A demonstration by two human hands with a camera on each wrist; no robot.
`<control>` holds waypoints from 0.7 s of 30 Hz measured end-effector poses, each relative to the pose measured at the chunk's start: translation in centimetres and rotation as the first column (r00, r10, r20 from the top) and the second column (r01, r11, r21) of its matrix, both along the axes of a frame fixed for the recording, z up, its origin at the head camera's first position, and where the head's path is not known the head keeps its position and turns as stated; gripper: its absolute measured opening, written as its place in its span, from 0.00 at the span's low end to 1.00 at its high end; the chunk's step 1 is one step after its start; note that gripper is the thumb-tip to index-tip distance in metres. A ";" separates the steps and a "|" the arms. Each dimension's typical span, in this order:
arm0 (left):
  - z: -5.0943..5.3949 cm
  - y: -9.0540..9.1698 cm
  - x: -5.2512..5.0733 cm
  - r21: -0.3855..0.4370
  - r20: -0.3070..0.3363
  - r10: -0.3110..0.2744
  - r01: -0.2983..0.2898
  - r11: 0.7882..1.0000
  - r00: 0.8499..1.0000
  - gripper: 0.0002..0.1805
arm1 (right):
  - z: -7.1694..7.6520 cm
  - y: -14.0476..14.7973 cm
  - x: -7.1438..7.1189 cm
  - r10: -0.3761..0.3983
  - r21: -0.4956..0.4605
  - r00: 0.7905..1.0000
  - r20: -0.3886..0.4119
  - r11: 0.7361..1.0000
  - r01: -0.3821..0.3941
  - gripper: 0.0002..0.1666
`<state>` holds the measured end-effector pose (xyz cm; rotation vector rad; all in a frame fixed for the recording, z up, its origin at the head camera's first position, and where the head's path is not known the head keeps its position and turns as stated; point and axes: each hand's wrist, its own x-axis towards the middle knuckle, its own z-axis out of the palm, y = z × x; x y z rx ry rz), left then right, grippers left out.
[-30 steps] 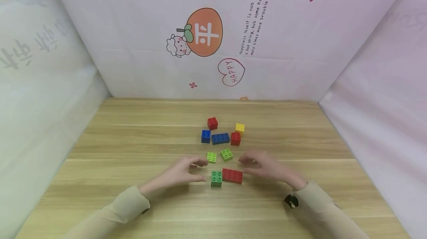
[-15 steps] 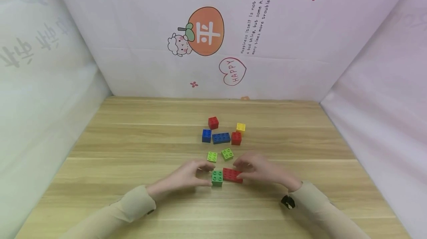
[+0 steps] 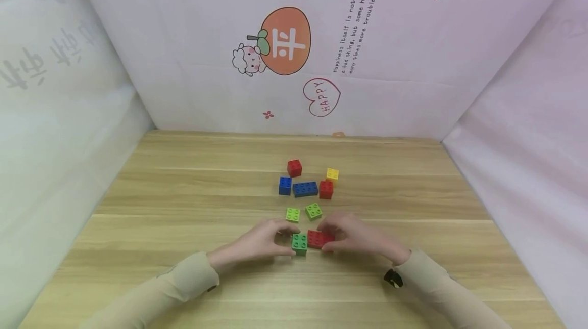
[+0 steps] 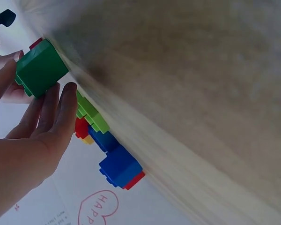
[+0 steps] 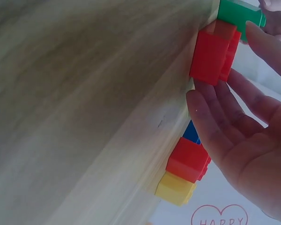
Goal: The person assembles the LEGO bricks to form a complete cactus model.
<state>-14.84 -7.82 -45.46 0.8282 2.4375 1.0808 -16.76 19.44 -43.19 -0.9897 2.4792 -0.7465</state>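
Note:
My left hand reaches around the green brick, thumb on the near side and fingers on the far side. In the left wrist view the thumb and fingertips lie close against the green brick; firm contact cannot be made out. My right hand spreads over the right end of the long red brick, which it partly covers. The right wrist view has its fingertips by the red brick, with the thumb apart from it. Both bricks rest on the table, side by side.
Just behind the hands lie two lime bricks, one left and one right. Farther back are a blue brick, a long blue brick, two red bricks and a yellow brick. White printed sheets enclose the wooden table.
Both hands have moved inward, the left one rightward to the green brick and the right one leftward over the red brick. The bricks have kept their places.

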 end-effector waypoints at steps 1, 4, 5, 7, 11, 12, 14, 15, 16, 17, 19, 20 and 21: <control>0.1 0.1 0.0 -0.001 -0.004 -0.001 0.001 1.000 1.000 0.26 | 0.0 0.0 0.0 -0.001 0.001 1.000 0.000 1.000 0.001 0.23; 0.2 0.2 -0.1 -0.001 -0.017 -0.005 0.005 1.000 1.000 0.25 | -0.1 -0.2 0.0 -0.002 0.008 1.000 -0.002 1.000 0.002 0.24; 0.2 0.2 -0.1 -0.002 -0.022 -0.006 0.006 1.000 1.000 0.25 | -0.1 -0.3 0.0 -0.004 0.013 1.000 -0.007 1.000 0.004 0.24; 0.2 0.2 0.0 -0.004 -0.027 -0.005 0.005 1.000 1.000 0.24 | -0.2 -0.4 0.0 -0.006 0.029 1.000 -0.027 1.000 0.006 0.25; 0.2 0.2 -0.1 -0.006 -0.040 -0.009 0.009 1.000 0.999 0.23 | -0.3 -0.6 0.1 -0.012 0.059 0.998 -0.060 0.998 0.016 0.25; 0.2 0.2 -0.1 -0.005 -0.039 -0.007 0.007 1.000 0.999 0.23 | -0.3 -0.6 0.1 -0.014 0.063 0.998 -0.065 0.998 0.018 0.25; 0.2 0.2 -0.1 -0.006 -0.036 -0.001 0.000 1.000 0.999 0.22 | -0.3 -0.6 0.0 -0.016 0.062 0.998 -0.066 0.998 0.020 0.24; 0.2 0.2 -0.2 -0.007 -0.038 0.002 -0.002 1.000 0.999 0.22 | -0.3 -0.6 0.0 -0.017 0.060 0.998 -0.066 0.998 0.021 0.24; 0.2 0.1 -0.2 -0.007 -0.036 0.005 -0.006 1.000 0.999 0.22 | -0.3 -0.6 0.0 -0.016 0.057 0.998 -0.065 0.998 0.020 0.23; 0.2 0.1 -0.2 -0.004 -0.038 0.007 -0.008 1.000 0.999 0.22 | -0.4 -0.6 0.0 -0.017 0.053 0.998 -0.062 0.998 0.020 0.23; 0.2 0.0 -0.3 -0.004 -0.047 0.012 -0.012 1.000 0.999 0.22 | -0.4 -0.5 0.0 -0.014 0.049 0.998 -0.064 0.999 0.018 0.22; 0.1 -0.1 -0.4 -0.003 -0.050 0.014 -0.015 1.000 0.999 0.22 | -0.4 -0.5 0.0 -0.013 0.048 0.998 -0.066 0.999 0.017 0.21; 0.1 -0.1 -0.4 -0.003 -0.052 0.016 -0.016 1.000 0.999 0.23 | -0.4 -0.5 0.0 -0.013 0.049 0.998 -0.067 0.999 0.016 0.21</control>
